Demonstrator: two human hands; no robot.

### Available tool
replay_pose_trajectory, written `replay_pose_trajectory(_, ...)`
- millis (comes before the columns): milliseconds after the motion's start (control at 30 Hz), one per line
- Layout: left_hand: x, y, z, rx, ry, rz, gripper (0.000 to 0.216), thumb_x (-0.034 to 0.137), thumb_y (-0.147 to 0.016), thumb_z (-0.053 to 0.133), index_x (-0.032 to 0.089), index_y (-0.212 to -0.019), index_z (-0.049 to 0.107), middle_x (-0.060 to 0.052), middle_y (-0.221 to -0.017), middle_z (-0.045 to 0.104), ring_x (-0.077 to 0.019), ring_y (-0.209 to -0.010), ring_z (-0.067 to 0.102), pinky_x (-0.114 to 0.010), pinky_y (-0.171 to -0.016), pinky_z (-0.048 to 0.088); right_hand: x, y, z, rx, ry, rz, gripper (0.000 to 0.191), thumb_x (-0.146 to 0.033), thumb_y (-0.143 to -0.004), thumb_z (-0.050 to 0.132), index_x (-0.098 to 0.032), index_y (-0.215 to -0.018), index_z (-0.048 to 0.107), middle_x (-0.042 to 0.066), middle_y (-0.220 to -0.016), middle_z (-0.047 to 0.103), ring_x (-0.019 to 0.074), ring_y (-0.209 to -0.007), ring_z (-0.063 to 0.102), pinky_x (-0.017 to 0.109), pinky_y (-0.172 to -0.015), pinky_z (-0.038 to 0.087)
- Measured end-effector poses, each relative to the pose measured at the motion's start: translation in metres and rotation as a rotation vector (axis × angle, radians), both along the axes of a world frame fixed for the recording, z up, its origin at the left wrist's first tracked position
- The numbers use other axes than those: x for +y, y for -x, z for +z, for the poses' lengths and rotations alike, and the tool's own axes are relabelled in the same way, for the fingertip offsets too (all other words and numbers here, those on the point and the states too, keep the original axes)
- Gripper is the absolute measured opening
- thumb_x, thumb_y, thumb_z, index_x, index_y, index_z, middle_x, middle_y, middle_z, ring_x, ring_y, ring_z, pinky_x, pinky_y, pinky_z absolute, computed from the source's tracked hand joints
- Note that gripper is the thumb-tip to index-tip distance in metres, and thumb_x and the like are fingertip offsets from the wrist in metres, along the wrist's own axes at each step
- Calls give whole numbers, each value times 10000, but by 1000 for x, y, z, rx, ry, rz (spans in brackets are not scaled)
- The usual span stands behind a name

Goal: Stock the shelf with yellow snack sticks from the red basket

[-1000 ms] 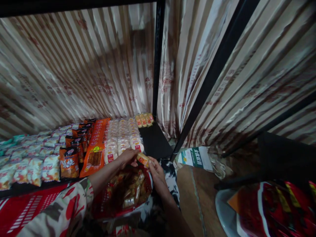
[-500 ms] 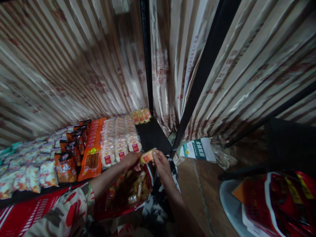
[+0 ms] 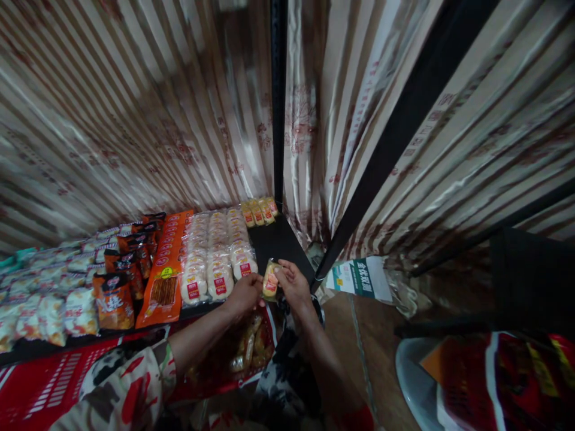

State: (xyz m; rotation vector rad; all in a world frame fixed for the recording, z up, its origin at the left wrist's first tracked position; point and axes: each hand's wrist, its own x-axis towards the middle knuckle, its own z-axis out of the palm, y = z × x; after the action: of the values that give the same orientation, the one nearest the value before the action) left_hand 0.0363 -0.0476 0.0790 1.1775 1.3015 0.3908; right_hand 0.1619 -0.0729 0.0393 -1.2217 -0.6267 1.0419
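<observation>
My right hand [image 3: 294, 287] pinches a small yellow wrapped snack cake [image 3: 270, 280] with a red label, held upright over the front of the black shelf. Just left of it is my left hand [image 3: 245, 294], its fingers curled beside the packet's lower edge; what they hold, if anything, is hidden. Below my hands, a red basket [image 3: 220, 384] holds several similar yellow packets [image 3: 251, 344]. At the shelf's back corner stands a short row of matching yellow packets [image 3: 259, 212]. Rows of round white packaged cakes [image 3: 219, 281] lie left of my hands.
An orange snack bag [image 3: 164, 269], dark orange pouches [image 3: 114, 301] and white packets [image 3: 81, 311] fill the shelf's left side. Black posts [image 3: 395, 137] rise at the corner before striped curtains [image 3: 179, 108]. A pale tub [image 3: 411, 371] with red packages stands on the floor at right.
The snack cake has turned from lying sideways between both hands to upright in my right hand. My left fingers have drawn slightly left, off its end. The view has shifted slightly.
</observation>
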Motion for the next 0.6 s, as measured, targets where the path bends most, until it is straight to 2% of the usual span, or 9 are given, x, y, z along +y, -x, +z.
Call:
replay_pose_trajectory(133,-2,-4,6,-118,10,35,120,232,-841,476,160,-791,558,28,-614,610,-87,-456,569,-169,-403,358,10,-3,9,-8,5,10,497,-462,-584,736,-179,-959,574,1,-711,690,164,-653,654,279,-611,524)
replay_pose_trajectory(267,-5,-13,4,-138,-52,108,42,150,-818,522,162,-779,533,50,-592,555,-90,-484,578,-184,-475,431,16,-6,11,-40,5,19,484,-428,-578,736,-175,-957,575,20,-747,701,167,-686,664,287,-650,537)
replay_pose_trajectory(467,2,-35,-7,-243,-10,293,126,49,-826,489,153,-761,515,40,-643,536,-83,-500,571,-226,-558,508,11,-16,-1,-233,10,14,450,-404,-629,697,-165,-998,600,65,-888,707,160,-703,652,293,-652,545)
replay_pose_trajectory(600,11,-53,-5,-272,-14,320,129,44,-812,510,152,-751,545,30,-642,544,-92,-555,571,-218,-567,515,10,-26,-11,-387,39,-6,398,-415,-667,653,-168,-977,620,71,-873,710,177,-724,653,301,-653,543)
